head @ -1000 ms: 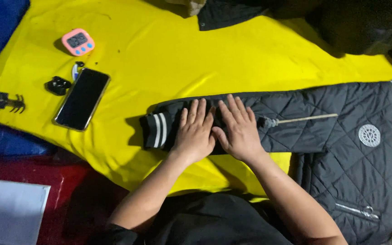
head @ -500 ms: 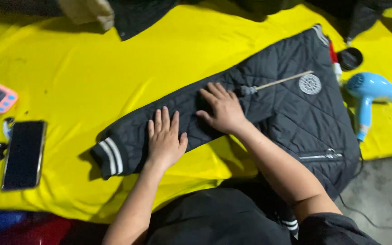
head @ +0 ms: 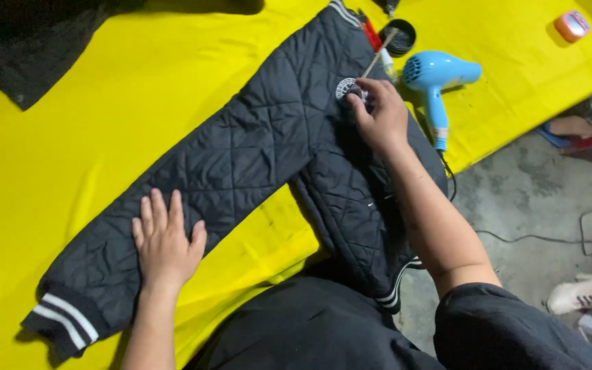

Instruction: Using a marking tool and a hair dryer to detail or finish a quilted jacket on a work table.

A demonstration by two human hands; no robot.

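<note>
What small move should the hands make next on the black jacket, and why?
Probably smooth the sleeve flat toward the cuff. The left hand lies flat on it near the striped cuff, while the right hand pins the jacket at the round patch, so the cloth is anchored.

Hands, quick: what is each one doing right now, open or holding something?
Left hand: open, flat on the sleeve of the black quilted jacket.
Right hand: fingers curled at the round white patch on the jacket; a real grip cannot be told.
</note>
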